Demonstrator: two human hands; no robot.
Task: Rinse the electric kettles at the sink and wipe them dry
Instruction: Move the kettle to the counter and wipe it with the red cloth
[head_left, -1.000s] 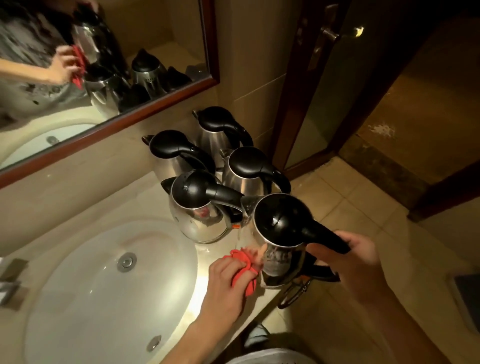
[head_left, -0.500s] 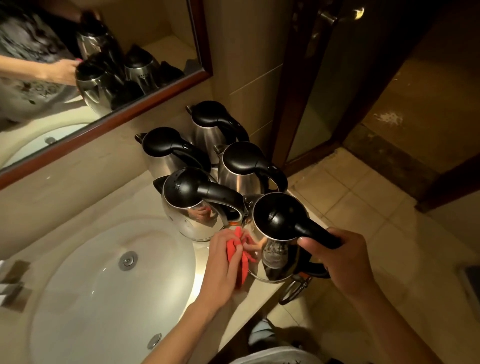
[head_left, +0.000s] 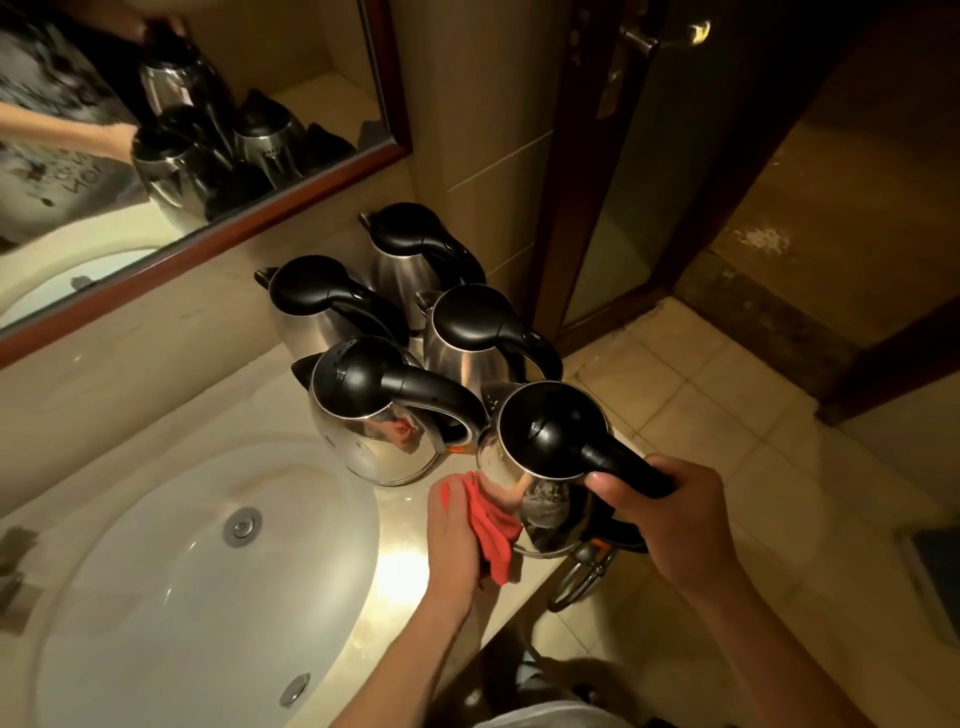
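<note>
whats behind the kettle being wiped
Behind the held kettle stand four more steel kettles: one close at its left, one behind it, and two further back by the wall. Their bases are mostly covered, so what they sit on is unclear.

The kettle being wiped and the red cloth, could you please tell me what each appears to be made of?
The kettle body looks like polished stainless steel: it mirrors the hand and cloth. Its lid and handle look like smooth black plastic with a soft sheen. The red cloth, in the left hand, seems a soft woven or microfibre fabric, folding limply.
</note>
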